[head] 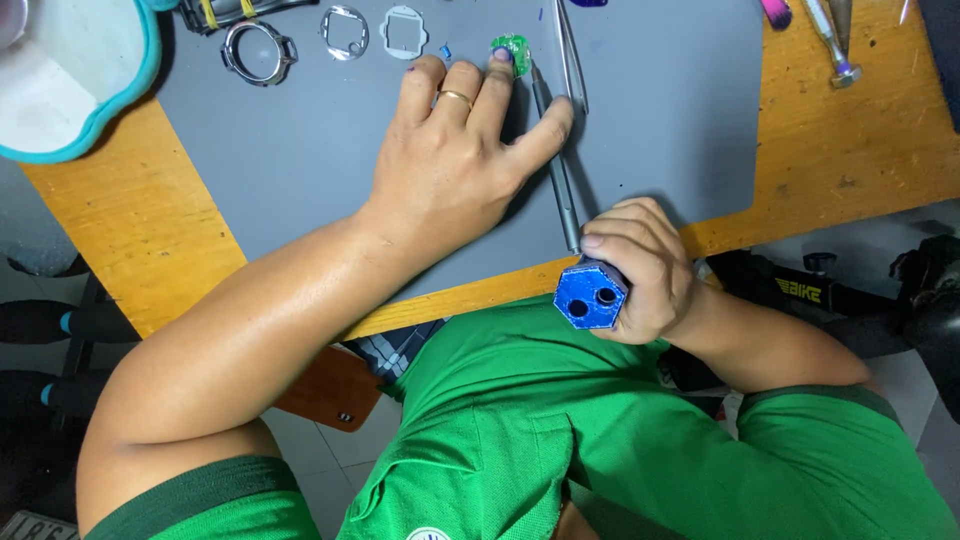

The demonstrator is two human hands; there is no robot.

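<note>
A grey mat covers the yellow-orange wooden table, with a small green circuit board far, a blue-ended screwdriver handle near, and a teal-rimmed white tray far left.

The desk is yellowish wood with a worn, grainy face, under a smooth matt grey mat. The watch case, tweezers and screwdriver shaft look like shiny metal; its blue handle looks like glossy plastic.
</note>
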